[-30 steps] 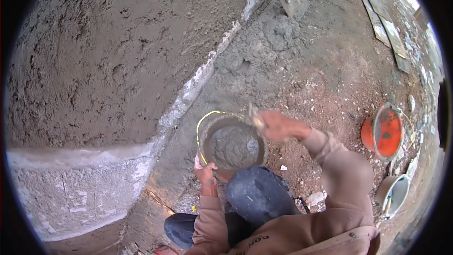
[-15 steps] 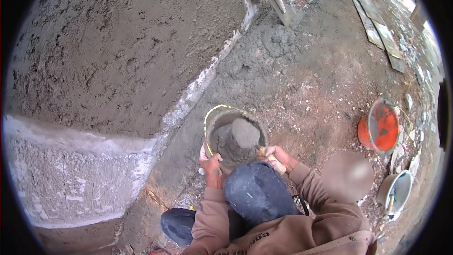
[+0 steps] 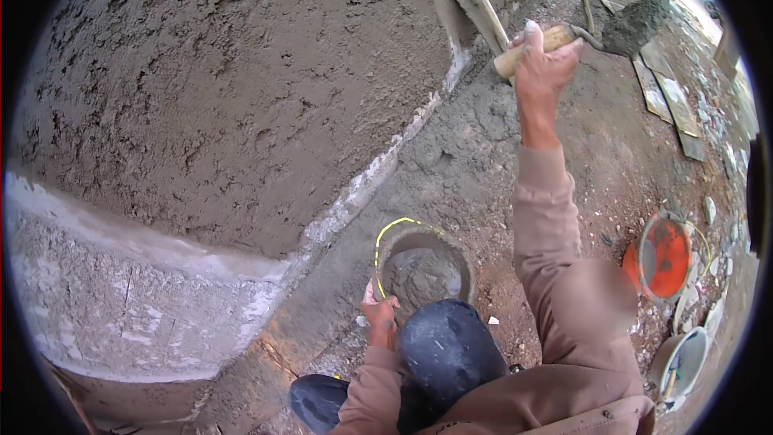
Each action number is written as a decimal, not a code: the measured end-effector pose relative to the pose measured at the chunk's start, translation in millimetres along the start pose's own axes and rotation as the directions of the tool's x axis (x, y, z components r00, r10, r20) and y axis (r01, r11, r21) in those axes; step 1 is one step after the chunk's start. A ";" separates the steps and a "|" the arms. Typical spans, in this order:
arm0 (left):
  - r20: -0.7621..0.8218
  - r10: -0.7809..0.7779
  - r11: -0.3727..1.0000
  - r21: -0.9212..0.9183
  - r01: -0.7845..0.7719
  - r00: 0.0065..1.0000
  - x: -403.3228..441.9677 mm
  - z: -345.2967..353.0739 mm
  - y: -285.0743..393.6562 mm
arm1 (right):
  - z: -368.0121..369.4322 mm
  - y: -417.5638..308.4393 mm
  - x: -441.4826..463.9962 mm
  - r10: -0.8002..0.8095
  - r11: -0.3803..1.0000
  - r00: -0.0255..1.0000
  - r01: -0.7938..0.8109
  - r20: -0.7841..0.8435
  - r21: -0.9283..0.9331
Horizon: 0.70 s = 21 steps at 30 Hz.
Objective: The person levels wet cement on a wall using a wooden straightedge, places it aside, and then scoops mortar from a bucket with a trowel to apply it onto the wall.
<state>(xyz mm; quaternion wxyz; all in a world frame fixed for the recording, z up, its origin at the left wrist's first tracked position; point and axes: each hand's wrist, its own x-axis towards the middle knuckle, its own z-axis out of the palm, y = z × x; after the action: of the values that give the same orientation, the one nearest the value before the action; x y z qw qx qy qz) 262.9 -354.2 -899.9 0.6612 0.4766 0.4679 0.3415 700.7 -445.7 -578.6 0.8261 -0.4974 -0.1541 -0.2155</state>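
Note:
My right hand point(image 3: 547, 64) is raised with its fingers wrapped round the wooden handle of a trowel point(image 3: 555, 37). A heap of wet grey mortar point(image 3: 638, 24) covers the trowel's blade and hides most of it. Down by my knee stands a bucket point(image 3: 469, 262), partly filled with more grey mortar, a yellow-and-black striped handle point(image 3: 383, 238) along its left side. My left hand point(image 3: 380, 311) is closed on the bucket's near-left rim. To the left rises a wall coated with rough, wet mortar point(image 3: 225, 97).
An orange bucket point(image 3: 668, 258) and a pale bucket point(image 3: 683, 358) stand at the right. Boards point(image 3: 672, 101) lie on the ground farther off, among rubble. Another board point(image 3: 483, 16) leans near the wall, with spilled mortar point(image 3: 451, 137) along its foot.
My right hand has lifted the trowel out of the bucket, up and away to the far right, with mortar on its blade. My left hand stays on the bucket's rim.

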 end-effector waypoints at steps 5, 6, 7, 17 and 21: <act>-0.011 0.061 0.998 -0.027 -0.062 0.998 7.0 -3.2 -8.3 | 51.9 147.4 5.4 -0.270 0.615 0.951 0.291 0.151 -0.733; -0.010 0.036 0.999 -0.029 -0.037 0.999 9.5 -9.7 -14.1 | 40.5 183.1 -7.2 0.026 0.484 0.910 0.351 0.414 -0.802; -0.004 0.014 0.999 -0.031 -0.014 1.000 12.2 -14.8 -15.6 | 27.5 187.9 -31.9 0.129 0.507 0.749 0.514 0.650 -0.692; 0.076 0.052 0.994 0.088 -0.058 0.996 -27.2 34.5 8.2 | -211.4 71.7 -308.7 0.795 0.096 -0.517 -0.407 0.316 -0.908; 0.115 0.139 0.978 0.141 -0.155 0.984 -34.3 51.7 0.8 | -261.0 111.9 -385.5 0.752 -0.352 -0.558 -0.791 0.352 -0.501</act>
<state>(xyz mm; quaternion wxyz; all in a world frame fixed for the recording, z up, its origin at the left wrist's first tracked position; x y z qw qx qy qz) 300.5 -400.7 -883.4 0.6200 0.5754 0.4205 0.3282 436.9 -553.2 -963.4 0.5301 -0.4046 0.0634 0.7425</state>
